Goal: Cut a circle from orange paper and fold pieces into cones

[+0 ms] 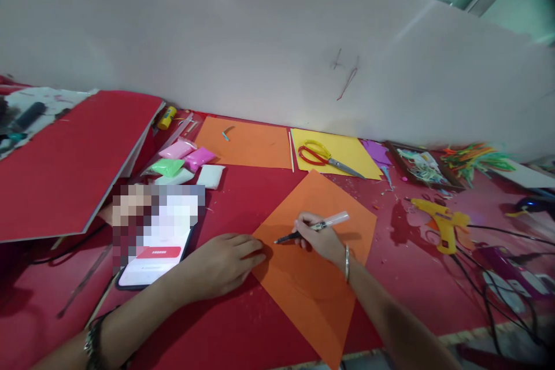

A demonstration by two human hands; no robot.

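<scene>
An orange sheet (321, 312) lies at an angle on the red table (208, 329), with a faint curved line on its lower part. Above the sheet's middle, my right hand (318, 237) is closed around a pen (288, 237), whose tip points left at the paper. The pen's back end is clear plastic. My left hand (232, 263) rests at the sheet's left edge, palm down, fingers stretched toward the pen tip and holding nothing. Left of that hand lies a lit phone (160, 254), partly blurred out.
Scissors (336, 163) lie on a yellow sheet (362, 150) behind. Another orange sheet (255, 144) and coloured packets (200, 157) are back left. A large red board (78, 167) stands left. A yellow glue gun (442, 221) with cables sits right, below a tray (422, 167).
</scene>
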